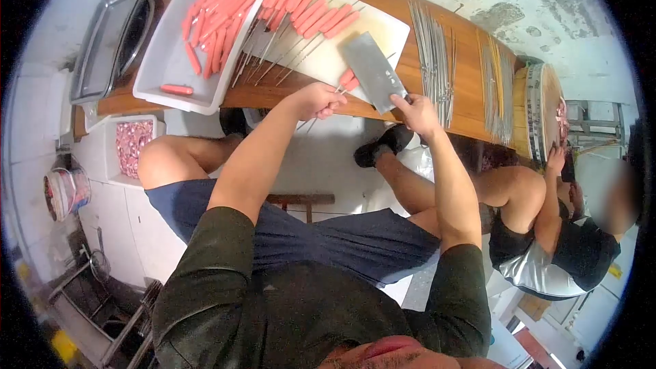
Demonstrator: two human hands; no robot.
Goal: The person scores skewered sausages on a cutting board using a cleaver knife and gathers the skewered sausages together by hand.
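Observation:
My left hand (321,101) is closed round thin metal skewers that carry short pink sausages (348,80) at the edge of the white cutting board (391,22). In my right hand (418,115) is the handle of a broad cleaver (374,68), its blade lying flat over the board beside those sausages. Farther back on the board, several skewered sausages (311,15) lie in a row, their skewers pointing toward me. A white bin (147,82) to the left holds a pile of loose pink sausages (219,17).
Bare metal skewers (434,61) and another bundle (497,89) lie on the wooden table (403,106). Metal trays (113,41) stand far left, above a tub of chopped meat (134,143). At right, another person (574,246) sits by a round chopping block (540,109).

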